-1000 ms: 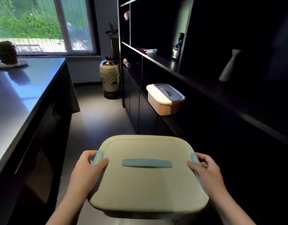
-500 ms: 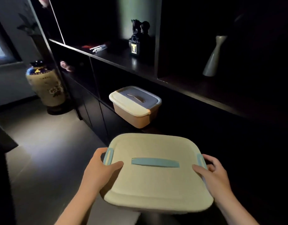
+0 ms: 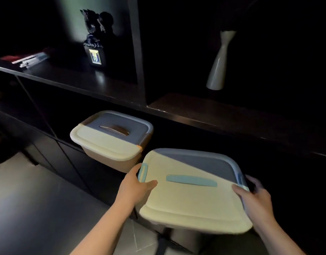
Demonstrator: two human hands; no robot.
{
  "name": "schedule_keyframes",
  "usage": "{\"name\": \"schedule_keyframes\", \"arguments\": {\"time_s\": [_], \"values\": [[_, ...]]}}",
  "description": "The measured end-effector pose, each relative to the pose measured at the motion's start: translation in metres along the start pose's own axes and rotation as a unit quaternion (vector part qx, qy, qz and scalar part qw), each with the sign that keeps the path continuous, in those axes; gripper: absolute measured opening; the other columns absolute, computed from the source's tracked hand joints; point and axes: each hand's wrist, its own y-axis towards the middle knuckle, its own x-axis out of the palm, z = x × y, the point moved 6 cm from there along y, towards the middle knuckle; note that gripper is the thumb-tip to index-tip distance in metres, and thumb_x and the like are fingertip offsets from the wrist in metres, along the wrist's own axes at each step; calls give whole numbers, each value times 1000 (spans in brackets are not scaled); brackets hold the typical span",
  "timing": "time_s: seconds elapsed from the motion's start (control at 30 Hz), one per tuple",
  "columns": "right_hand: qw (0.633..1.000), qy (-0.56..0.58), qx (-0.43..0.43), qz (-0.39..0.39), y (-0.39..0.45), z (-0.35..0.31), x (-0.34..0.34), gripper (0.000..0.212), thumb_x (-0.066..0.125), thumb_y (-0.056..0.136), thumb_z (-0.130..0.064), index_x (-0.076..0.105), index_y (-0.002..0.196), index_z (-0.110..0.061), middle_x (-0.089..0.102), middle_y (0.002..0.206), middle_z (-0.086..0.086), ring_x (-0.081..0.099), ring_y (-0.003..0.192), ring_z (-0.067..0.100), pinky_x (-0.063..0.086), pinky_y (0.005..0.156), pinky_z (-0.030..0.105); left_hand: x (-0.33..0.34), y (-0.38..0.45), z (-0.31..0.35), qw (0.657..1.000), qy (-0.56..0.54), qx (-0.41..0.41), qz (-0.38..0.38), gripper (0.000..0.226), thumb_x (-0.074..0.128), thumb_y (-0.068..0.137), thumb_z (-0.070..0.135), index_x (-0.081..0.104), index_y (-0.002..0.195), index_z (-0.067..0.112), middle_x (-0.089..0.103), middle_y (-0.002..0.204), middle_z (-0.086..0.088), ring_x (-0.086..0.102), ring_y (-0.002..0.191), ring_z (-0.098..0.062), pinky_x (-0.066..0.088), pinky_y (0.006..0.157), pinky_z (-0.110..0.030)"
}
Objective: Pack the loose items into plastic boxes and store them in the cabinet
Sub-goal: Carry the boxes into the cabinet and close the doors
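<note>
I carry a plastic box with a cream lid [image 3: 186,203] and a blue handle and clasps, held in front of the dark cabinet [image 3: 223,116]. My left hand [image 3: 134,186] grips its left side at the clasp, thumb on the lid. My right hand [image 3: 254,197] grips the right side, fingers curled round the edge. The box's far corner reaches into the shadow of the low cabinet shelf. A second plastic box [image 3: 110,142], cream lid and tan body, stands on that shelf just left of the one I hold.
On the upper shelf stand a white vase [image 3: 218,70], a dark figurine with a small lit label [image 3: 95,46] and flat items at the far left [image 3: 27,58]. Grey floor [image 3: 39,208] lies at lower left. A vertical divider [image 3: 138,48] splits the upper shelf.
My view has turned right to face the cabinet. The held box has moved forward and right, its far corner now in the shelf's shadow beside the stored box.
</note>
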Motion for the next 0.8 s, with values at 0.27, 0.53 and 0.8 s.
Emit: {"name": "schedule_keyframes", "arguments": {"time_s": [0.27,0.53,0.8], "values": [[989,-83,12,122,12,-7,21,36,79,75,-30,60,106,-28,68,101,12,64,93,33,51,80,40,11,64,27,997,14,66,-36,70,64,88,28,29,145,11,43,143,-3,40,133,-19,32,104,-28],[861,-432,-263,52,-86,-29,92,45,44,85,-56,64,118,-33,60,127,-13,52,121,14,33,96,36,29,31,18,885,247,387,-75,63,29,90,67,42,139,31,29,151,8,21,141,-16,3,116,-29],[854,-468,-218,62,-90,-32,110,73,44,66,-81,58,124,-38,50,139,-16,38,131,8,21,102,34,32,63,17,819,262,501,-99,70,31,87,71,57,129,22,54,134,1,39,126,-17,19,111,-41]]}}
